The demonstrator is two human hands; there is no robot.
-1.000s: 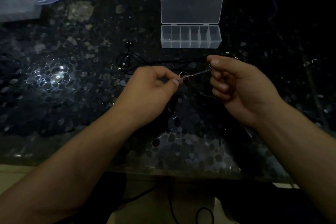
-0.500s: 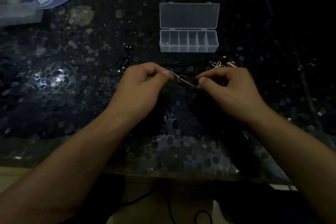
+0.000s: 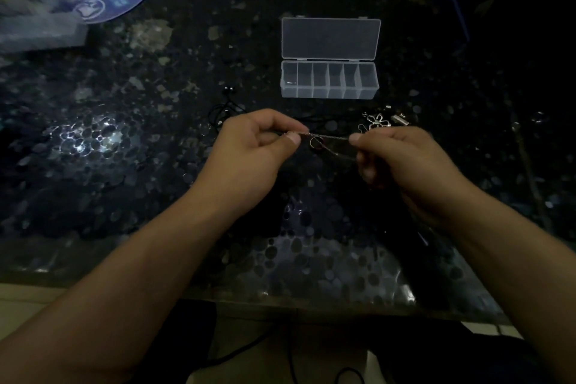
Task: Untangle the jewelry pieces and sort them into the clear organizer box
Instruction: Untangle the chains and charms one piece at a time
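Silver chain [image 3: 330, 136] runs taut between the two hands above the dark table [image 3: 156, 165], with a small ring [image 3: 315, 142] hanging on it near the left hand [image 3: 249, 153]. The left hand pinches one end between thumb and forefinger; the right hand [image 3: 402, 159] pinches the other. Beyond them sits the box [image 3: 329, 79], lid open. A flower pendant [image 3: 377, 121] lies just past the right hand.

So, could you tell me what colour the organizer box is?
Clear, colourless plastic organizer box, seen in the head view.
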